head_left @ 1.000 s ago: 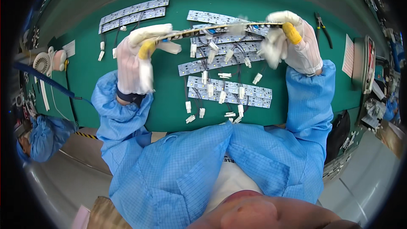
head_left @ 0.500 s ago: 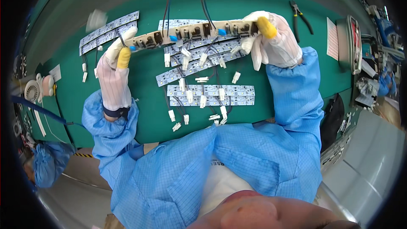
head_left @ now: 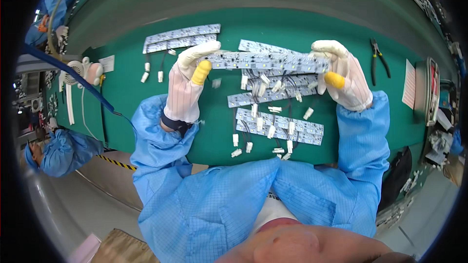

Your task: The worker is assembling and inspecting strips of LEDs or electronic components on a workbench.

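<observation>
Dark lettering [head_left: 274, 196] is partly showing on the white shirt [head_left: 274, 213] beneath the open collar of the blue coat [head_left: 209, 199]. A sheet with a reddish pattern [head_left: 408, 84] is lying at the right, its print too small to read.

The left hand [head_left: 187, 85] and the right hand [head_left: 347, 79], in white striped gloves with yellow covers [head_left: 201, 73] on the thumbs, are staying apart, each pinching one end of a light strip [head_left: 263, 61]. They are holding it above the green surface [head_left: 351, 29], in front of the upper central strips. Half a second ago it was presenting its brown edge and blue parts; now its pale face with small yellowish lights is turning toward the view. Its wires are no longer sticking upward, and a blurred white connector [head_left: 216, 83] is hanging below its left part.

A rounded box [head_left: 431, 90] is standing at the right edge; I cannot tell what it is holding. Pliers [head_left: 378, 63] are lying nearby.
</observation>
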`<state>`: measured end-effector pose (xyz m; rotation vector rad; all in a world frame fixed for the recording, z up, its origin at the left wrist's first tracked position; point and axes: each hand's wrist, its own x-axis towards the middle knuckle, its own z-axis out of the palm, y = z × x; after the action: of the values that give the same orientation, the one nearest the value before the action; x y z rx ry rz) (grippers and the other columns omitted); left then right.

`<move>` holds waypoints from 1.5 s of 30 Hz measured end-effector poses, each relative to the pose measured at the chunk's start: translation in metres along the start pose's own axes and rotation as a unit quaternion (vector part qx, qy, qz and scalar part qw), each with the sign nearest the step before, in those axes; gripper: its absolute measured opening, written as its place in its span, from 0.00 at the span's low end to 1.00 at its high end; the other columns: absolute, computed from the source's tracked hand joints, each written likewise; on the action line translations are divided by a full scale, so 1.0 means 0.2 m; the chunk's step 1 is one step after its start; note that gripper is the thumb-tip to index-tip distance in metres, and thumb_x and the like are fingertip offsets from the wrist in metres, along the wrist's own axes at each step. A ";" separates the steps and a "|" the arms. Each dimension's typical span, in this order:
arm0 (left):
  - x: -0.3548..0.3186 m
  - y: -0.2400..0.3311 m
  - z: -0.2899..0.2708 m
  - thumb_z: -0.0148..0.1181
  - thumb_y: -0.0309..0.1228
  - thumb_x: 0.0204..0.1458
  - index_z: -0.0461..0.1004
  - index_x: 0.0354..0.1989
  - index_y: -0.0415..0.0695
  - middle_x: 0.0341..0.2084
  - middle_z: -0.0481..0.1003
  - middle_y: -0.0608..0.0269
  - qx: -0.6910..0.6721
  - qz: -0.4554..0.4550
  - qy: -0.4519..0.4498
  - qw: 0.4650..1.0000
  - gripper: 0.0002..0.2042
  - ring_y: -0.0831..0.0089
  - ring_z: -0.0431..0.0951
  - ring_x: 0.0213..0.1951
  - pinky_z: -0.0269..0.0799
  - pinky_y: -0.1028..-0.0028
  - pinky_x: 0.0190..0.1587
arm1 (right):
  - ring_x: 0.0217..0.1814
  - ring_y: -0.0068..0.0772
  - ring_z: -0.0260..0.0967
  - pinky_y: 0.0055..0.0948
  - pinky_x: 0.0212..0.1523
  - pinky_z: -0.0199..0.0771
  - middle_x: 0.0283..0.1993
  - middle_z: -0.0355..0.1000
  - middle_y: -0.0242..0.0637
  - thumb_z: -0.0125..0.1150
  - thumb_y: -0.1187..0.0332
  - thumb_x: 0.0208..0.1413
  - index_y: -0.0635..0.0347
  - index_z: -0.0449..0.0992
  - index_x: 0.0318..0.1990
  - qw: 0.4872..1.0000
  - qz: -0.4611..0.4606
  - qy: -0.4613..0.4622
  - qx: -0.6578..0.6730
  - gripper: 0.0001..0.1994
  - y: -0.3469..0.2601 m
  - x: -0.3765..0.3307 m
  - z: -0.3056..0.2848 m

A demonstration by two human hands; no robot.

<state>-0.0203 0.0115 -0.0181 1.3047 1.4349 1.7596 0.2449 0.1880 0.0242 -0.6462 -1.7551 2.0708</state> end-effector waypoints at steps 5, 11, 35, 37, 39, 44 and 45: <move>0.26 0.16 -0.28 0.49 0.19 0.52 0.74 0.43 0.39 0.39 0.76 0.59 0.152 -0.082 0.166 0.971 0.11 0.74 0.75 0.42 0.67 0.74 0.49 | 0.41 0.26 0.69 0.23 0.37 0.71 0.51 0.66 0.43 0.69 0.49 0.41 0.67 0.65 0.52 0.996 -0.059 0.058 -0.045 0.36 -0.02 0.00 0.00; 0.30 -0.07 -0.61 0.54 0.23 0.50 0.73 0.47 0.47 0.38 0.76 0.64 0.481 0.004 0.151 0.864 0.15 0.74 0.74 0.44 0.61 0.66 0.56 | 0.63 0.47 0.57 0.38 0.60 0.61 0.55 0.65 0.42 0.66 0.68 0.43 0.55 0.71 0.49 0.845 -0.162 0.093 -0.501 0.22 0.04 0.05 -0.04; -0.01 0.06 -0.02 0.66 0.42 0.40 0.75 0.44 0.41 0.31 0.78 0.60 0.179 0.094 -0.102 0.974 0.24 0.60 0.76 0.44 0.70 0.69 0.47 | 0.42 0.40 0.74 0.19 0.33 0.73 0.59 0.57 0.52 0.65 0.59 0.47 0.67 0.48 0.63 0.993 -0.082 0.077 -0.032 0.40 -0.05 0.02 0.08; -0.01 0.07 -0.01 0.66 0.42 0.39 0.76 0.43 0.41 0.31 0.78 0.60 0.182 0.092 -0.091 0.975 0.23 0.61 0.76 0.44 0.70 0.69 0.47 | 0.43 0.43 0.74 0.20 0.34 0.74 0.59 0.57 0.53 0.64 0.57 0.49 0.68 0.50 0.62 0.992 -0.080 0.087 0.041 0.39 -0.02 0.03 0.03; -0.01 0.06 0.00 0.66 0.41 0.38 0.76 0.43 0.43 0.32 0.78 0.60 0.184 0.111 -0.067 0.974 0.23 0.62 0.76 0.44 0.70 0.69 0.46 | 0.45 0.46 0.74 0.19 0.34 0.76 0.57 0.60 0.55 0.58 0.53 0.54 0.69 0.54 0.60 0.979 -0.110 0.115 0.125 0.35 0.03 0.03 0.02; -0.01 0.08 -0.01 0.64 0.40 0.43 0.75 0.43 0.39 0.34 0.77 0.57 0.198 0.122 -0.069 0.970 0.21 0.62 0.75 0.44 0.67 0.64 0.49 | 0.36 0.31 0.76 0.14 0.29 0.72 0.44 0.72 0.47 0.61 0.51 0.51 0.71 0.59 0.57 0.989 -0.055 0.138 -0.002 0.35 0.03 0.00 -0.01; -0.01 0.08 -0.02 0.62 0.40 0.47 0.73 0.43 0.35 0.36 0.76 0.54 0.190 0.123 -0.098 0.969 0.21 0.62 0.74 0.45 0.65 0.60 0.53 | 0.31 0.30 0.76 0.14 0.25 0.72 0.42 0.72 0.46 0.63 0.51 0.50 0.71 0.60 0.57 0.994 -0.060 0.094 0.001 0.36 0.04 -0.01 -0.06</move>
<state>-0.0196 0.0035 -0.0036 1.8708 1.6022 1.4887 0.2528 0.1957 0.0148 -0.6931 -1.6453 1.8679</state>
